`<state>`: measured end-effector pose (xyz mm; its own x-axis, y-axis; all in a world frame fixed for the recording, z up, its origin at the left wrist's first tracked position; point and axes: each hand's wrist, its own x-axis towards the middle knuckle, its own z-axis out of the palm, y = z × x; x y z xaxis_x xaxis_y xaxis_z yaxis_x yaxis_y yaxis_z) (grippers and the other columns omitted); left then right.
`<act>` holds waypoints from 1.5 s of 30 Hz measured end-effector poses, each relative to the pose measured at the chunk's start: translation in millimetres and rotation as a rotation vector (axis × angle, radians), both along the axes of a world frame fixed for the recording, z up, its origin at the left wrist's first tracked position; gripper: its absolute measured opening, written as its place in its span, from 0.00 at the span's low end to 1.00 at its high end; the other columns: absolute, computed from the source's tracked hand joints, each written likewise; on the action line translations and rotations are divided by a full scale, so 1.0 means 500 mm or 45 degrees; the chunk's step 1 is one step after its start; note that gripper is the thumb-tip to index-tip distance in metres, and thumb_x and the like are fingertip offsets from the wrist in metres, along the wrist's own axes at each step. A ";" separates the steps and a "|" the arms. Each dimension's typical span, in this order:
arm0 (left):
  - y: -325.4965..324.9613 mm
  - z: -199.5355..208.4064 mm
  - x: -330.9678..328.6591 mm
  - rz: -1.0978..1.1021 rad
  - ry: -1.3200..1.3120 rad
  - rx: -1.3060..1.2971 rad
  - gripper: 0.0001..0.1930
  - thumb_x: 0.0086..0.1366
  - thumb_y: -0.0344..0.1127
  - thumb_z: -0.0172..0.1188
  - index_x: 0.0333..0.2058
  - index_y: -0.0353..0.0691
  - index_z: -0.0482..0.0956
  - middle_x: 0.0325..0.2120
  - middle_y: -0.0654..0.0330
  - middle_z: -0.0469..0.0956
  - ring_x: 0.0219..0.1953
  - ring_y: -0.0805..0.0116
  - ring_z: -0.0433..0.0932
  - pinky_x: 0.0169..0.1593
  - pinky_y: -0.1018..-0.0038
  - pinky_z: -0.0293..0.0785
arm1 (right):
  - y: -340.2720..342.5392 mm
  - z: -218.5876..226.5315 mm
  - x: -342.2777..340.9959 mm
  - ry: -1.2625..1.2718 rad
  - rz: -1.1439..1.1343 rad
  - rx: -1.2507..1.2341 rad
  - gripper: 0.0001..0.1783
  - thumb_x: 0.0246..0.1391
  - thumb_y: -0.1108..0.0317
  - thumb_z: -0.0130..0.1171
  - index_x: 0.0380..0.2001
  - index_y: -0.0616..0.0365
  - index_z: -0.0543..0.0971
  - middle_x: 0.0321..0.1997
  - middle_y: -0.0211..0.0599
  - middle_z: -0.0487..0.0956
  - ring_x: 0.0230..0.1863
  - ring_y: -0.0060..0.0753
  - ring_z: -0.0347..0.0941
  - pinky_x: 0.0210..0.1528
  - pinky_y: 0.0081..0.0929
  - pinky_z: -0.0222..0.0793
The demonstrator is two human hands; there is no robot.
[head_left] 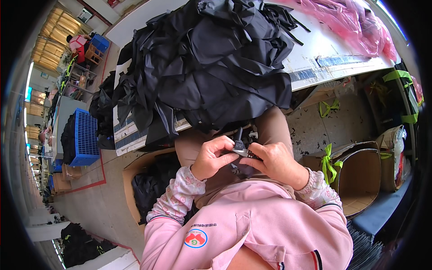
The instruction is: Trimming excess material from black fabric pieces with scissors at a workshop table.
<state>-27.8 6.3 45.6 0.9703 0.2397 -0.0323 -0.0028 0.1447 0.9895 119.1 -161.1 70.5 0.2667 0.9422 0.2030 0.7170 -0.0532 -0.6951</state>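
Head: dark piece (239, 145) in hands (275, 161), clear of table edge (321, 81).

Pink shirt (288, 220), floral sleeve covers (174, 192)

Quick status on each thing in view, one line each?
Small dark piece: held between both hands
Left hand: pinching it
Right hand: pinching it
Black fabric pile: heaped, rumpled
Left cardboard box: open, filled
Right cardboard box: open
Blue crate: loaded
Pink plastic: crumpled

Smooth cloth (211, 81), glossy film (348, 20), seemingly plastic crate (86, 138)
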 end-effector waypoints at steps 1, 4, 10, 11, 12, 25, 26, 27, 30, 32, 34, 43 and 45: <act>0.001 -0.001 -0.002 0.017 0.015 0.046 0.05 0.58 0.20 0.61 0.33 0.32 0.77 0.34 0.64 0.71 0.36 0.77 0.70 0.41 0.80 0.67 | -0.001 -0.001 0.001 -0.041 0.010 -0.013 0.20 0.52 0.54 0.63 0.24 0.59 0.70 0.14 0.43 0.72 0.18 0.51 0.71 0.21 0.39 0.66; 0.005 0.003 -0.004 0.050 -0.018 0.147 0.05 0.56 0.20 0.62 0.31 0.31 0.76 0.33 0.63 0.72 0.35 0.76 0.71 0.40 0.80 0.67 | -0.002 0.000 0.004 -0.040 0.006 -0.045 0.20 0.52 0.54 0.62 0.24 0.59 0.70 0.15 0.42 0.73 0.18 0.50 0.72 0.22 0.38 0.67; 0.081 0.021 -0.073 0.153 0.047 1.016 0.07 0.51 0.24 0.63 0.28 0.30 0.74 0.30 0.53 0.75 0.34 0.59 0.77 0.39 0.73 0.72 | 0.003 -0.080 0.070 0.116 -0.248 -0.033 0.18 0.53 0.58 0.62 0.28 0.62 0.71 0.23 0.51 0.75 0.28 0.58 0.72 0.28 0.42 0.67; 0.102 0.005 -0.101 0.124 0.172 1.120 0.07 0.51 0.26 0.61 0.28 0.30 0.74 0.31 0.51 0.75 0.35 0.54 0.76 0.40 0.70 0.72 | 0.001 -0.118 0.098 0.083 -0.346 0.011 0.17 0.53 0.58 0.62 0.29 0.62 0.71 0.24 0.51 0.75 0.29 0.58 0.72 0.29 0.42 0.67; 0.127 -0.021 -0.142 0.079 0.267 1.218 0.07 0.51 0.27 0.60 0.27 0.31 0.73 0.31 0.51 0.74 0.35 0.51 0.76 0.41 0.67 0.73 | 0.000 -0.151 0.129 0.083 -0.445 0.022 0.16 0.53 0.59 0.62 0.30 0.62 0.71 0.25 0.51 0.76 0.30 0.58 0.73 0.30 0.42 0.68; 0.142 -0.237 -0.490 -0.742 1.603 1.178 0.22 0.55 0.53 0.63 0.35 0.37 0.83 0.34 0.51 0.81 0.39 0.55 0.80 0.44 0.63 0.74 | 0.073 -0.220 0.389 0.073 -1.088 -0.006 0.26 0.49 0.57 0.65 0.47 0.61 0.73 0.28 0.51 0.79 0.33 0.53 0.76 0.36 0.42 0.70; 0.139 -0.200 -0.434 -0.525 1.382 1.227 0.19 0.57 0.50 0.62 0.34 0.37 0.83 0.32 0.51 0.80 0.37 0.55 0.79 0.42 0.64 0.74 | 0.070 -0.228 0.405 -0.019 -1.029 -0.035 0.23 0.48 0.58 0.65 0.43 0.62 0.75 0.27 0.51 0.79 0.33 0.54 0.76 0.36 0.42 0.70; 0.132 -0.166 -0.376 -0.309 1.155 1.263 0.16 0.59 0.46 0.61 0.33 0.37 0.82 0.31 0.52 0.79 0.36 0.55 0.79 0.40 0.65 0.75 | 0.073 -0.230 0.416 -0.112 -0.968 -0.064 0.20 0.48 0.59 0.65 0.39 0.63 0.77 0.26 0.51 0.79 0.33 0.55 0.76 0.36 0.43 0.70; 0.093 -0.105 -0.232 0.163 0.484 1.095 0.09 0.58 0.32 0.61 0.37 0.36 0.79 0.31 0.55 0.77 0.32 0.60 0.78 0.39 0.70 0.74 | 0.091 -0.140 0.345 0.121 -0.701 -0.011 0.11 0.49 0.65 0.62 0.29 0.64 0.77 0.23 0.43 0.78 0.27 0.39 0.75 0.32 0.34 0.69; 0.065 -0.097 -0.143 0.316 0.184 1.085 0.11 0.57 0.28 0.62 0.40 0.36 0.78 0.35 0.56 0.76 0.32 0.63 0.77 0.40 0.72 0.74 | 0.086 -0.074 0.282 0.488 -0.406 0.026 0.09 0.50 0.67 0.60 0.26 0.63 0.76 0.20 0.31 0.74 0.24 0.22 0.68 0.27 0.25 0.65; 0.039 -0.106 -0.060 0.343 0.021 1.071 0.13 0.58 0.27 0.61 0.42 0.36 0.77 0.38 0.56 0.74 0.35 0.64 0.76 0.41 0.73 0.73 | 0.078 -0.049 0.244 0.690 -0.274 0.061 0.08 0.51 0.67 0.60 0.25 0.61 0.76 0.19 0.19 0.67 0.24 0.11 0.59 0.25 0.18 0.58; -0.024 -0.140 0.066 0.179 -0.201 1.056 0.14 0.56 0.25 0.62 0.43 0.36 0.77 0.40 0.54 0.74 0.41 0.60 0.76 0.47 0.71 0.73 | 0.121 -0.181 0.416 -0.410 -0.889 -0.008 0.25 0.48 0.58 0.65 0.47 0.58 0.73 0.30 0.53 0.79 0.36 0.54 0.77 0.38 0.44 0.72; -0.019 -0.148 0.056 0.184 -0.133 1.011 0.15 0.57 0.27 0.62 0.44 0.36 0.76 0.41 0.53 0.74 0.42 0.55 0.76 0.47 0.69 0.72 | 0.130 -0.186 0.436 -0.318 -0.794 -0.235 0.21 0.47 0.57 0.65 0.38 0.63 0.78 0.31 0.54 0.79 0.35 0.55 0.78 0.39 0.43 0.72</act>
<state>0.2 -3.2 -28.2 0.9166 0.2759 0.2892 -0.0661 -0.6090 0.7904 337.3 -96.1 -22.4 0.7355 0.6532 0.1802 0.6515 -0.6086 -0.4530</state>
